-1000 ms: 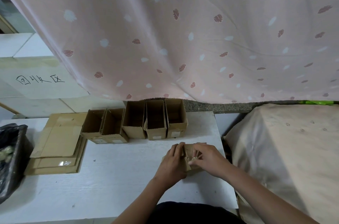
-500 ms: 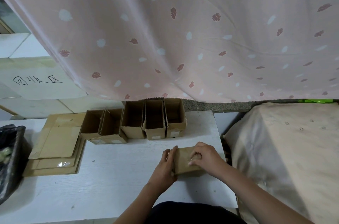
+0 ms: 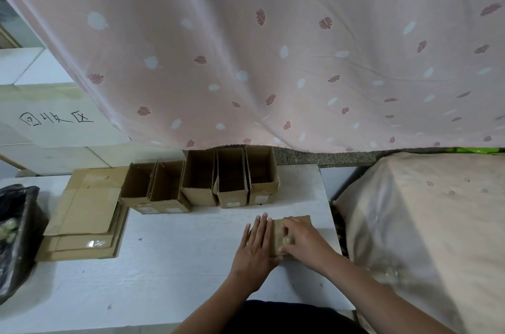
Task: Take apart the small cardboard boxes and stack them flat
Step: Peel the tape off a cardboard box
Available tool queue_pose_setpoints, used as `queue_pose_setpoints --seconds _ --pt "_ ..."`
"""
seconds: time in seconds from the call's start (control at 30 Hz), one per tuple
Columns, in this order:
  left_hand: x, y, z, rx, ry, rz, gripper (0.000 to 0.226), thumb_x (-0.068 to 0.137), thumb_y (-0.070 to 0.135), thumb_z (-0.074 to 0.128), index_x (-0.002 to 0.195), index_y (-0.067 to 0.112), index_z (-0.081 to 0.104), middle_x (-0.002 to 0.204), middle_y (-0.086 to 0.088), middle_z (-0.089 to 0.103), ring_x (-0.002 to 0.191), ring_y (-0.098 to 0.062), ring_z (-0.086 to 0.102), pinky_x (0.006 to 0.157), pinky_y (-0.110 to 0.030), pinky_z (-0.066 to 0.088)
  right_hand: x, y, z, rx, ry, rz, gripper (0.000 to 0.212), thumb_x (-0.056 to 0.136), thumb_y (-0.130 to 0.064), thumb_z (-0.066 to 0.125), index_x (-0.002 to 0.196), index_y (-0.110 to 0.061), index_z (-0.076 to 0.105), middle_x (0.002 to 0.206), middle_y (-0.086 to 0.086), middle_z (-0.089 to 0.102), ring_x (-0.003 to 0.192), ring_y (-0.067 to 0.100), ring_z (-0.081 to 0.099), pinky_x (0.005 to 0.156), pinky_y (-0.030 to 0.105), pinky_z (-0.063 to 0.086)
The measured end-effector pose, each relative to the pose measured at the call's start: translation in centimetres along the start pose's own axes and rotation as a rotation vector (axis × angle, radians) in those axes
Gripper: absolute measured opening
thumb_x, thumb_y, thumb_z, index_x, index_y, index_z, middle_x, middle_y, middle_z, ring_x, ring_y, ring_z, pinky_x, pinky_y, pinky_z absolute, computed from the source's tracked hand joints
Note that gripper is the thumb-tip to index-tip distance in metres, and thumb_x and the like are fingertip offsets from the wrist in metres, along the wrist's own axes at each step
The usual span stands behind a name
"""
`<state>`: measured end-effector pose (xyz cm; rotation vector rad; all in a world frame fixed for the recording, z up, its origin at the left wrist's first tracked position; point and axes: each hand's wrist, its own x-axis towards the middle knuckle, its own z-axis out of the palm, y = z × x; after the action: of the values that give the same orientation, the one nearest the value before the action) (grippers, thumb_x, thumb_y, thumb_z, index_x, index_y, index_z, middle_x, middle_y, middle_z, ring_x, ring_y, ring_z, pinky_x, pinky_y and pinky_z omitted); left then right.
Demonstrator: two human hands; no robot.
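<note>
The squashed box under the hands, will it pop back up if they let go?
Maybe a little. The flattened box is creased cardboard, and both the left hand and right hand press it to the table, which hints it springs. It looks thin and light, so it should slide easily. The flat stack lies flat unheld.
</note>
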<state>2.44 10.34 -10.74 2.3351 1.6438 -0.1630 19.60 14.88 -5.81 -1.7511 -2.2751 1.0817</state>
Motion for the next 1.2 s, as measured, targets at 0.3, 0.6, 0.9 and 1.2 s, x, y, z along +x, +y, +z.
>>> queue_pose_setpoints --seconds 0.3,0.6,0.9,1.2 --pt "-0.3 0.0 0.5 0.070 -0.028 0.023 0.082 0.104 0.056 0.012 0.150 -0.001 -0.023 0.157 -0.019 -0.032 0.146 -0.033 -0.028 0.122 -0.046 -0.013 -0.1 0.7 0.7 0.095 -0.073 0.031 0.032 0.078 -0.026 0.083 0.107 -0.024 0.070 0.117 -0.017 0.040 0.089 0.008 0.054 0.086 0.017 0.047" --pt "-0.2 0.1 0.4 0.052 -0.052 -0.002 0.082 0.106 0.053 0.018 0.147 0.000 -0.030 0.154 -0.017 -0.040 0.143 -0.033 -0.036 0.119 -0.044 -0.020 -0.8 0.2 -0.4 0.048 -0.032 0.008 0.016 0.080 -0.023 0.066 0.082 -0.024 0.050 0.082 -0.013 0.051 0.072 0.005 0.046 0.062 0.023 0.039" --pt "0.0 0.2 0.4 0.029 -0.075 -0.003 0.086 0.105 0.056 0.024 0.150 0.004 -0.027 0.156 -0.013 -0.038 0.145 -0.029 -0.035 0.119 -0.043 -0.024 -0.7 0.1 -1.0 0.222 0.051 0.105 0.024 0.086 -0.016 0.065 0.099 -0.035 0.058 0.104 -0.008 0.060 0.092 0.005 0.057 0.073 0.014 0.045" --pt "-0.5 0.3 -1.0 -0.003 -0.073 -0.026 0.077 0.104 0.054 0.020 0.157 0.011 -0.015 0.165 -0.008 -0.020 0.151 -0.022 -0.022 0.123 -0.044 -0.015 -1.5 0.4 -0.7 0.197 -0.014 0.150 0.036 0.098 -0.018 0.053 0.132 -0.025 0.061 0.128 -0.003 0.060 0.105 0.006 0.054 0.089 0.017 0.041"
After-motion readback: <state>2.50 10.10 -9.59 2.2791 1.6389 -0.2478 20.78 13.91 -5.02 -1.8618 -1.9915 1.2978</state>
